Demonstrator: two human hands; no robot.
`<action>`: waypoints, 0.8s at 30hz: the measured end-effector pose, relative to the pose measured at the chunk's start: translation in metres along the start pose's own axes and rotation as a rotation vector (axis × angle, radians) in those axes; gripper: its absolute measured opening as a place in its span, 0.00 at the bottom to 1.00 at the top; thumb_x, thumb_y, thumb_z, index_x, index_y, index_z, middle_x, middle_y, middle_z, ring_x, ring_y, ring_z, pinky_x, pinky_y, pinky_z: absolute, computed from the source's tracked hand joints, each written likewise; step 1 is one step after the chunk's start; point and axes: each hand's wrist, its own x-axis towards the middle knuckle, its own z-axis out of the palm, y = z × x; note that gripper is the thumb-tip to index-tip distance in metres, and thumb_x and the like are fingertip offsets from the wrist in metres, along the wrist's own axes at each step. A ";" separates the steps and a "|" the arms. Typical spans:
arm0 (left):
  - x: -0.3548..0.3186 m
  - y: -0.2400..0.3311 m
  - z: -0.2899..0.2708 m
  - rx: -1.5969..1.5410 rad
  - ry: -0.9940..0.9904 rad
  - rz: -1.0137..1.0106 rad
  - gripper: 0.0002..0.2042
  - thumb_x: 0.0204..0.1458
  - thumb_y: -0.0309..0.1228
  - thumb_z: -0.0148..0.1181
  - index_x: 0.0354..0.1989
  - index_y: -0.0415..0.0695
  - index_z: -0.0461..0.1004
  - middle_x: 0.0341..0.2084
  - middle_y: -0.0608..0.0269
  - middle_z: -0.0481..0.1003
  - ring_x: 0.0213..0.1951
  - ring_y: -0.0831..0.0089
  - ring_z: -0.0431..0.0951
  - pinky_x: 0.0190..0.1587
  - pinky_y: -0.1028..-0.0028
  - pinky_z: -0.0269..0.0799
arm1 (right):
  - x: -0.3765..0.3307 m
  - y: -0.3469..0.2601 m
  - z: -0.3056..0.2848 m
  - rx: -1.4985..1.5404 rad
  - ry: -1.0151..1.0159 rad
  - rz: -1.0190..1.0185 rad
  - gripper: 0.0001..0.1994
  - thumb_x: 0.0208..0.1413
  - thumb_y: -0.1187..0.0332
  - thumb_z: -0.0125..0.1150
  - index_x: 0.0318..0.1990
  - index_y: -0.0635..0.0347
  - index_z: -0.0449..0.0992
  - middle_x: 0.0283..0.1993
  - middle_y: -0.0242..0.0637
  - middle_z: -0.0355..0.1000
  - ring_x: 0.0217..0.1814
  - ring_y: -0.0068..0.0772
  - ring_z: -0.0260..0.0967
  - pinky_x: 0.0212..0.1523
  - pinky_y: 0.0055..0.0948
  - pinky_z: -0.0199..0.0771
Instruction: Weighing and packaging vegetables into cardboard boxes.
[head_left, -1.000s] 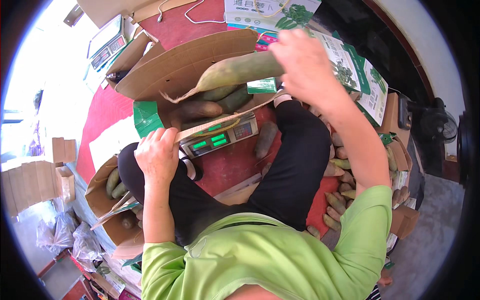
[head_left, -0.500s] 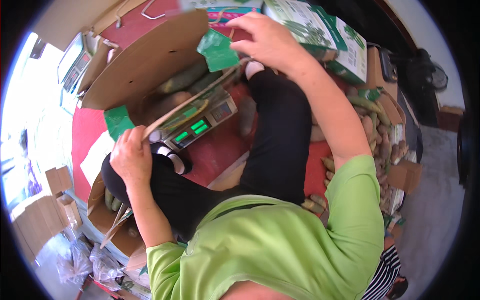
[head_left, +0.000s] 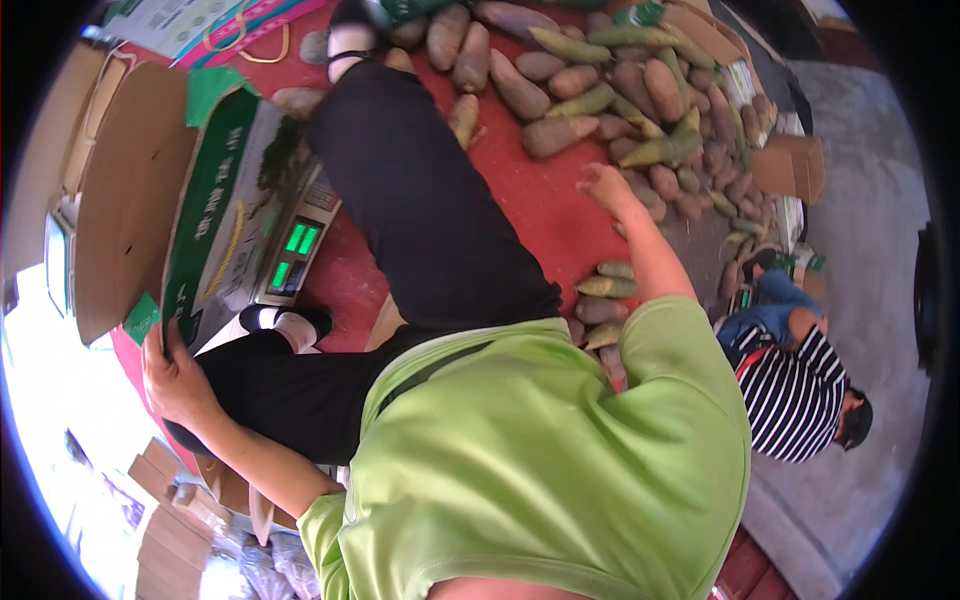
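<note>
Radishes (head_left: 665, 90) lie heaped on the red surface (head_left: 540, 205); the right hand (head_left: 603, 190), earlier above the carton (head_left: 210, 190), is now near them, fingers loosely spread; the left hand (head_left: 180, 382) still pinches the carton's edge.

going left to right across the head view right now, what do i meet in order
Left hand → scale's lit green display → black right trouser leg → right hand → co-worker's striped shirt → co-worker's dark cap.
</note>
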 end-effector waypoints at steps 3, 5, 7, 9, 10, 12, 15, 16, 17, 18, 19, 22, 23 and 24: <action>-0.001 -0.009 0.011 0.089 0.019 0.014 0.11 0.53 0.43 0.57 0.38 0.53 0.77 0.31 0.61 0.79 0.31 0.61 0.78 0.30 0.65 0.70 | -0.047 0.094 0.053 -0.104 -0.019 0.152 0.22 0.47 0.61 0.66 0.51 0.56 0.73 0.45 0.46 0.75 0.47 0.41 0.73 0.49 0.34 0.70; 0.000 -0.006 0.007 0.113 -0.057 -0.063 0.12 0.53 0.45 0.56 0.40 0.55 0.78 0.31 0.62 0.79 0.31 0.62 0.79 0.31 0.65 0.70 | -0.092 0.130 0.084 0.378 -0.082 0.453 0.19 0.49 0.67 0.64 0.49 0.58 0.72 0.38 0.35 0.74 0.34 0.31 0.71 0.34 0.35 0.71; 0.001 -0.015 0.008 0.095 -0.051 -0.040 0.12 0.53 0.46 0.56 0.40 0.55 0.78 0.30 0.62 0.79 0.31 0.63 0.79 0.31 0.65 0.70 | -0.136 0.124 0.089 0.427 -0.144 0.616 0.18 0.50 0.65 0.64 0.49 0.55 0.72 0.38 0.32 0.73 0.33 0.30 0.70 0.32 0.37 0.70; 0.003 -0.014 0.008 -0.020 -0.052 -0.026 0.14 0.53 0.47 0.56 0.40 0.54 0.79 0.31 0.62 0.79 0.32 0.65 0.79 0.32 0.66 0.70 | -0.182 0.140 0.100 0.469 -0.195 0.788 0.17 0.51 0.64 0.63 0.49 0.53 0.72 0.37 0.30 0.72 0.31 0.30 0.70 0.31 0.39 0.70; 0.004 -0.010 0.009 -0.033 -0.066 0.001 0.14 0.53 0.47 0.56 0.40 0.54 0.79 0.31 0.62 0.79 0.32 0.65 0.79 0.32 0.66 0.70 | -0.208 0.172 0.119 0.574 -0.236 0.860 0.16 0.51 0.62 0.63 0.48 0.51 0.72 0.38 0.30 0.72 0.32 0.30 0.70 0.33 0.42 0.70; 0.005 -0.005 0.007 -0.011 -0.078 -0.037 0.13 0.53 0.46 0.56 0.39 0.54 0.79 0.31 0.62 0.79 0.32 0.66 0.79 0.32 0.66 0.70 | -0.248 0.197 0.149 0.697 -0.277 0.935 0.16 0.52 0.61 0.63 0.48 0.49 0.72 0.38 0.30 0.72 0.33 0.30 0.71 0.34 0.44 0.70; 0.004 -0.014 0.008 -0.028 -0.082 -0.018 0.15 0.54 0.46 0.56 0.40 0.50 0.79 0.31 0.61 0.79 0.31 0.65 0.79 0.32 0.67 0.71 | -0.296 0.193 0.181 0.797 -0.345 1.083 0.15 0.52 0.61 0.62 0.47 0.48 0.72 0.37 0.30 0.72 0.36 0.34 0.72 0.38 0.48 0.71; 0.007 -0.014 0.009 -0.049 -0.083 -0.001 0.15 0.54 0.46 0.56 0.40 0.49 0.79 0.30 0.59 0.79 0.31 0.65 0.79 0.31 0.66 0.71 | -0.312 0.186 0.192 0.773 -0.352 1.136 0.15 0.52 0.61 0.61 0.48 0.47 0.72 0.39 0.31 0.72 0.40 0.37 0.72 0.41 0.49 0.70; 0.007 -0.014 0.008 -0.048 -0.083 0.014 0.15 0.54 0.46 0.56 0.40 0.49 0.79 0.30 0.59 0.79 0.31 0.65 0.79 0.31 0.66 0.71 | -0.320 0.177 0.200 0.743 -0.361 1.180 0.16 0.53 0.61 0.60 0.49 0.47 0.71 0.42 0.33 0.72 0.44 0.39 0.72 0.45 0.50 0.70; 0.008 -0.014 0.008 -0.056 -0.094 -0.001 0.16 0.54 0.46 0.56 0.40 0.47 0.79 0.31 0.59 0.79 0.31 0.65 0.79 0.32 0.67 0.71 | -0.326 0.172 0.207 0.758 -0.361 1.186 0.16 0.53 0.61 0.60 0.49 0.47 0.71 0.42 0.33 0.72 0.44 0.39 0.72 0.45 0.50 0.70; 0.008 -0.015 0.008 -0.063 -0.104 -0.017 0.16 0.54 0.45 0.56 0.40 0.46 0.79 0.31 0.58 0.79 0.32 0.65 0.79 0.32 0.67 0.71 | -0.331 0.166 0.213 0.795 -0.350 1.221 0.15 0.54 0.61 0.59 0.49 0.48 0.71 0.45 0.34 0.71 0.47 0.41 0.70 0.46 0.51 0.69; 0.012 -0.022 0.012 -0.049 -0.093 -0.008 0.16 0.54 0.44 0.56 0.41 0.45 0.79 0.31 0.57 0.79 0.32 0.66 0.79 0.33 0.68 0.72 | -0.340 0.158 0.221 0.896 -0.371 1.250 0.16 0.55 0.62 0.57 0.51 0.50 0.69 0.52 0.39 0.67 0.54 0.43 0.67 0.52 0.53 0.66; 0.012 -0.024 0.013 -0.048 -0.092 0.004 0.16 0.54 0.44 0.56 0.41 0.45 0.79 0.31 0.57 0.79 0.32 0.66 0.79 0.33 0.68 0.72 | -0.341 0.159 0.227 0.934 -0.322 1.261 0.17 0.55 0.62 0.57 0.52 0.50 0.68 0.52 0.39 0.67 0.54 0.44 0.66 0.52 0.53 0.66; 0.012 -0.022 0.013 -0.074 -0.088 0.006 0.16 0.54 0.44 0.57 0.41 0.44 0.79 0.32 0.57 0.79 0.32 0.66 0.79 0.34 0.69 0.72 | -0.344 0.157 0.231 0.972 -0.273 1.274 0.17 0.55 0.62 0.56 0.53 0.49 0.68 0.52 0.39 0.67 0.54 0.44 0.66 0.52 0.53 0.66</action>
